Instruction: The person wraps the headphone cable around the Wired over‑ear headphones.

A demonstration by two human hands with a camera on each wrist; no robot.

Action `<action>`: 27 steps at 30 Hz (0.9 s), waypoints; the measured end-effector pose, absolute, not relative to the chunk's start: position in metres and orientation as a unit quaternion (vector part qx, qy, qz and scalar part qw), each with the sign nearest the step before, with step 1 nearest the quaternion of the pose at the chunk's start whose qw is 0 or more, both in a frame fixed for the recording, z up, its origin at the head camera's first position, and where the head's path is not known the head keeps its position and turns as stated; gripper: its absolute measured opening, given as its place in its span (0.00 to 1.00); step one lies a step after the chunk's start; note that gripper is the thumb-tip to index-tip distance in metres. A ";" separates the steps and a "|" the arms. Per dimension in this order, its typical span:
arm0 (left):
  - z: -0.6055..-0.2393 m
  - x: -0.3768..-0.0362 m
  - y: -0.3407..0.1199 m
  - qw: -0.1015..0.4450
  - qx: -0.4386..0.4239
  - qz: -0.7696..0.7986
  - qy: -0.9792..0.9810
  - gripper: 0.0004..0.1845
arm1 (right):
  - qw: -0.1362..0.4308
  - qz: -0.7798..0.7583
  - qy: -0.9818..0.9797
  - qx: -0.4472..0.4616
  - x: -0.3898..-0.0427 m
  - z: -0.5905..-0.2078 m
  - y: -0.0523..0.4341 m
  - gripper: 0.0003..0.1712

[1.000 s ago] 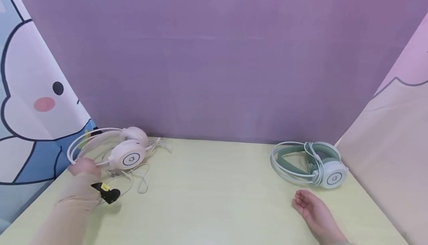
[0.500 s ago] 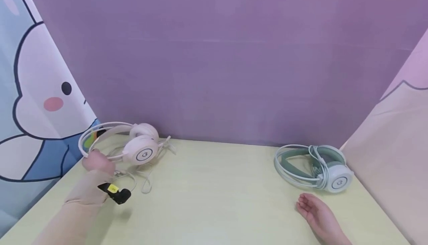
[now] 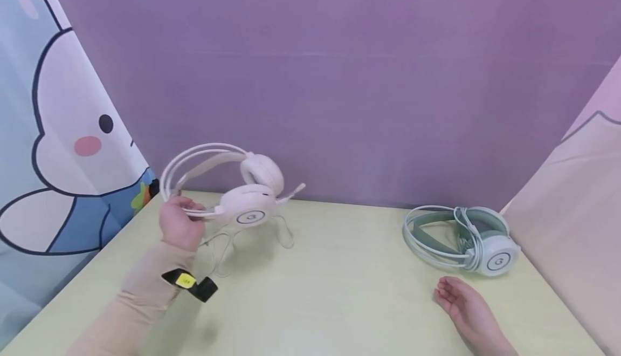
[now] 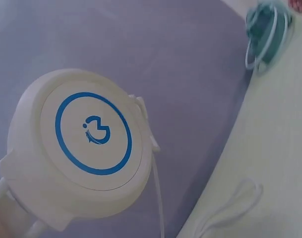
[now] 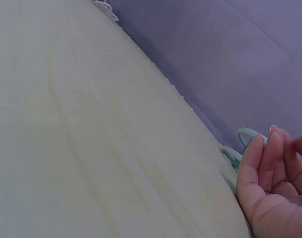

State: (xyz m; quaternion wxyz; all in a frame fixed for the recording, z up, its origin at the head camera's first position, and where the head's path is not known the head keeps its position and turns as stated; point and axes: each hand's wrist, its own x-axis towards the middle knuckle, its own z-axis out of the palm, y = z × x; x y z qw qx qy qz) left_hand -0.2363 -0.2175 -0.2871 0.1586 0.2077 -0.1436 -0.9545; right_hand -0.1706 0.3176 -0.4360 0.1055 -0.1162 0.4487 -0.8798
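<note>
My left hand [image 3: 181, 222] grips the headband of a white pair of headphones [image 3: 249, 205] and holds it up over the left side of the table. One ear cup [image 4: 93, 136], marked with a blue ring and logo, fills much of the left wrist view. Its thin cable [image 3: 223, 248] dangles below towards the tabletop. My right hand [image 3: 468, 313] rests palm-up on the table with loosely curled fingers and nothing in them. Just beyond it lies a green-and-white pair of headphones [image 3: 461, 240], its cable wound round the headband.
The pale yellow table [image 3: 330, 280] meets a purple backdrop [image 3: 339, 102] at its far edge. A curtain with a cartoon print [image 3: 63, 129] borders the left side, and a pale panel [image 3: 577, 210] stands along the right.
My left hand has lifted the white headphones off the table and carried them to the right, with the cable trailing along. The right hand stays in place by the green headphones.
</note>
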 end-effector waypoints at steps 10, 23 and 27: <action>-0.306 -0.220 -0.134 0.021 0.166 -0.979 -0.117 0.33 | 0.097 -0.882 0.452 -0.095 -0.168 -0.435 0.318 0.24; -0.317 -0.201 -0.047 -0.028 0.151 -0.978 -0.139 0.30 | 0.074 -0.869 0.482 -0.081 -0.167 -0.433 0.306 0.22; -0.316 -0.197 -0.027 -0.041 0.145 -0.974 -0.170 0.27 | 0.079 -0.872 0.474 -0.092 -0.166 -0.432 0.305 0.23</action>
